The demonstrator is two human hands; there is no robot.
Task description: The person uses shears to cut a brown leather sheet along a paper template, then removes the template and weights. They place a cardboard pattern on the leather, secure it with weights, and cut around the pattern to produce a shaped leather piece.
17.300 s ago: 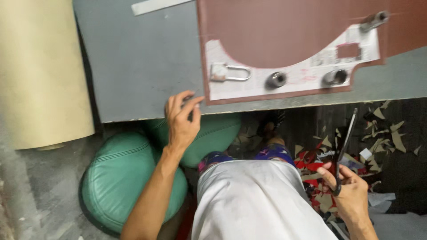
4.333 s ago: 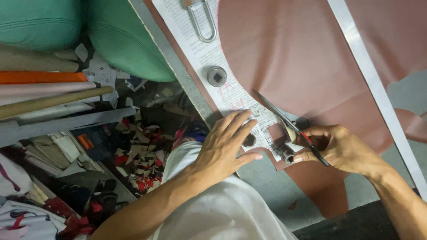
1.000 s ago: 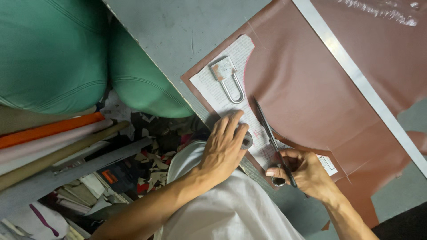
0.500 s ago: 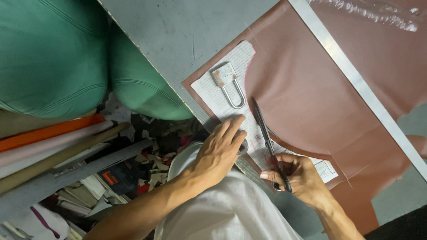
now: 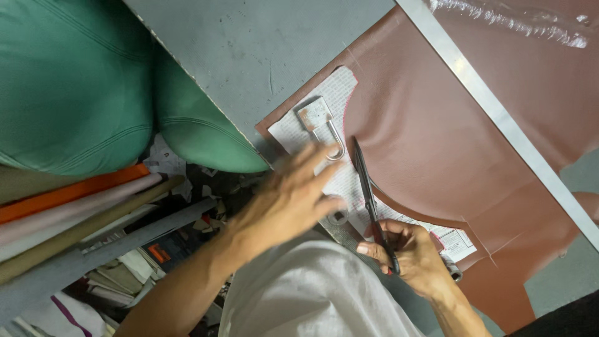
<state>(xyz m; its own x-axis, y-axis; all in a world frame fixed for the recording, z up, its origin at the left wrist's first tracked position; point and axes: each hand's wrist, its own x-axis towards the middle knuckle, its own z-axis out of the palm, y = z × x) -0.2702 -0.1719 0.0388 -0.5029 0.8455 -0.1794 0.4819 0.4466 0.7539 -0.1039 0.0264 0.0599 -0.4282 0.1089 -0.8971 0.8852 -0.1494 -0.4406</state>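
A sheet of reddish-brown leather [image 5: 437, 125] lies on a grey table [image 5: 262, 50]. On it rests a white paper pattern [image 5: 337, 106], weighted by a metal padlock [image 5: 321, 125] and a round metal weight [image 5: 339, 217]. My right hand [image 5: 412, 256] grips black scissors [image 5: 369, 196], whose blades run along the pattern's curved edge in the leather. My left hand [image 5: 284, 203] is blurred, fingers spread, over the pattern's near side, close to the round weight and the padlock.
A long metal ruler [image 5: 499, 118] crosses the leather diagonally. Green cushioned rolls [image 5: 81, 87] sit left of the table. Below them lie orange, beige and grey material rolls [image 5: 81, 212] and scraps on the floor [image 5: 156, 249]. My white shirt [image 5: 312, 293] fills the bottom centre.
The scissors have advanced further along the curved edge toward the padlock. My left hand has lifted and shifted over the pattern, now blurred. The view moved slightly.
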